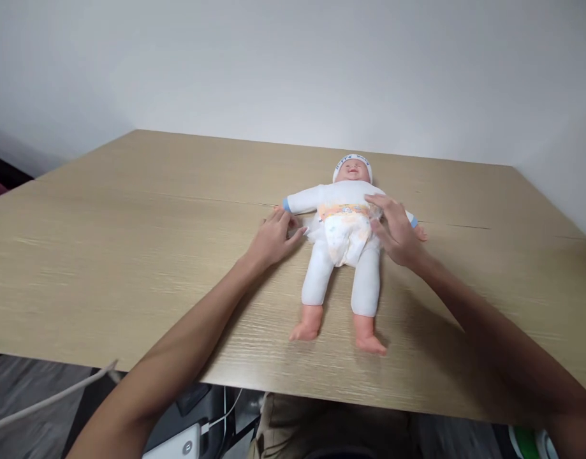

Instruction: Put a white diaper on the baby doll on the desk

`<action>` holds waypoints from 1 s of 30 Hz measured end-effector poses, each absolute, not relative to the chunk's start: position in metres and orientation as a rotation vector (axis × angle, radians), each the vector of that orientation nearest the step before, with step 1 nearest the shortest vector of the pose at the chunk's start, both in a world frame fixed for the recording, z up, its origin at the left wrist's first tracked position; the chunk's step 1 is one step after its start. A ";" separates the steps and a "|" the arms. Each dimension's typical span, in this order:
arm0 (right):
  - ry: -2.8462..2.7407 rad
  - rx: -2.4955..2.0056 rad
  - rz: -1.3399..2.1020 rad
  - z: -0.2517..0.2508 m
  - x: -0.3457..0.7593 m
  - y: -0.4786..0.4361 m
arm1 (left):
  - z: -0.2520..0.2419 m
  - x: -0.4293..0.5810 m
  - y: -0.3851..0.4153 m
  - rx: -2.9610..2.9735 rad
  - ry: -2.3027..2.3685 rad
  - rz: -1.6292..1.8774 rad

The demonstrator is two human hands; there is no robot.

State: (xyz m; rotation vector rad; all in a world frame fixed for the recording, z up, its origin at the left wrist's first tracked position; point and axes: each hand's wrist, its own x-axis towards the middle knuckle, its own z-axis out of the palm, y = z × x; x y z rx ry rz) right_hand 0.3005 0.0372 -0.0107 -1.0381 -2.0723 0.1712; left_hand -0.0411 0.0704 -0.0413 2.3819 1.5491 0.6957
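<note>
A baby doll (345, 191) in a white suit and printed cap lies on its back, feet towards me. Around its hips is a white diaper (347, 236) with an orange patterned waistband and thin, frilly side wings. My left hand (274, 237) rests by the wing on the left, below the doll's arm. Its fingers are bent, with the thumb apart from them near the wing's edge. Over the right side of the diaper, my right hand (396, 231) has its fingers spread. Those fingers reach the waist, and they partly hide the right wing.
The doll lies on a wooden table (130, 255) with a thin seam across it. A pale wall (293, 70) rises behind. Below the front edge are a white power bank (178, 444) with a cable, and a pale cord (53, 396) at the lower left.
</note>
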 end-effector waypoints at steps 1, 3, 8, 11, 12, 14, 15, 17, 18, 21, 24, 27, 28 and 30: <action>-2.111 -1.068 0.207 -0.002 0.290 0.044 | -0.043 -0.041 0.071 2.392 1.561 0.677; -2.262 -1.104 0.302 0.015 0.266 0.062 | -0.045 -0.042 0.071 2.390 1.610 0.643; -2.621 -1.201 0.410 0.041 0.212 0.111 | -0.050 -0.044 0.073 2.200 1.635 0.698; -2.606 -1.228 0.505 0.042 0.199 0.126 | -0.051 -0.043 0.074 2.059 1.590 0.790; -2.577 -1.221 0.524 0.041 0.198 0.128 | -0.051 -0.042 0.074 2.031 1.574 0.808; -2.526 -1.212 0.505 0.037 0.199 0.129 | -0.051 -0.041 0.075 1.967 1.523 0.835; -2.510 -1.215 0.478 0.034 0.200 0.129 | -0.052 -0.040 0.075 1.925 1.488 0.850; -2.497 -1.224 0.424 0.031 0.201 0.127 | -0.053 -0.040 0.076 1.833 1.417 0.889; -2.502 -1.220 0.399 0.030 0.202 0.127 | -0.053 -0.040 0.076 1.785 1.387 0.914; -2.559 -1.115 0.272 0.034 0.201 0.124 | -0.053 -0.040 0.077 1.650 1.316 0.994; -2.678 -0.849 0.210 0.044 0.199 0.118 | -0.052 -0.040 0.078 1.537 1.235 1.025; -2.774 -0.676 0.342 0.047 0.200 0.112 | -0.050 -0.039 0.078 1.447 1.163 1.053; -2.791 -0.669 0.381 0.045 0.201 0.111 | -0.050 -0.038 0.079 1.422 1.148 1.070; -2.822 -0.682 0.404 0.039 0.204 0.111 | -0.049 -0.036 0.082 1.382 1.132 1.103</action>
